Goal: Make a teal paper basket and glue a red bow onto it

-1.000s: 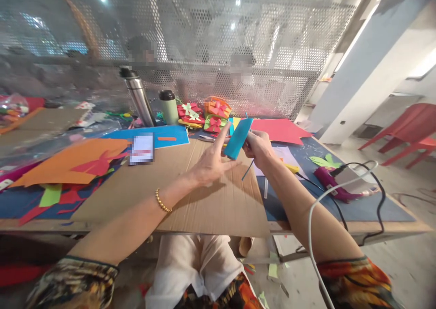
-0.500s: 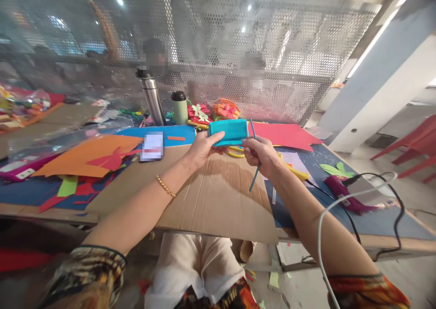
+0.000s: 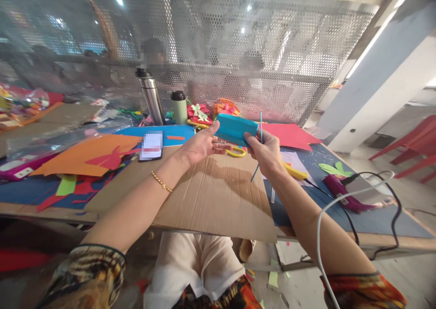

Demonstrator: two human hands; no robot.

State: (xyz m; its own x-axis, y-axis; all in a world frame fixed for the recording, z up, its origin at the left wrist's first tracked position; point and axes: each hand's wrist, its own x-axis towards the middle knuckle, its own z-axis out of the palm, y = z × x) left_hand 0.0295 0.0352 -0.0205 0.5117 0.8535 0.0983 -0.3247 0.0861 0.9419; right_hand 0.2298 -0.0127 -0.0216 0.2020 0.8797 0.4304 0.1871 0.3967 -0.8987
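Observation:
A folded blue paper piece [image 3: 236, 128] is held up over the cardboard sheet [image 3: 218, 200]. My right hand [image 3: 265, 148] pinches its right end between thumb and fingers. A thin blue strip [image 3: 261, 123] passes upright through the same hand, its lower end sticking out below. At the paper's left end my left hand [image 3: 204, 144] is spread, thumb up and fingers reaching under the paper; it does not grip it. Just beneath lie scissors with yellow handles [image 3: 236, 152].
Behind stand a steel flask [image 3: 152, 98], a green bottle [image 3: 179, 107] and an orange basket [image 3: 226, 107]. A phone [image 3: 151, 145] and orange paper [image 3: 85, 154] lie left. Right are red paper [image 3: 289, 134], a yellow glue gun [image 3: 296, 170], cables and a purple power strip [image 3: 347, 193].
My left hand has let go of the blue paper and opened. My right hand has shifted its grip onto the paper's right end, which has tilted and moved slightly right.

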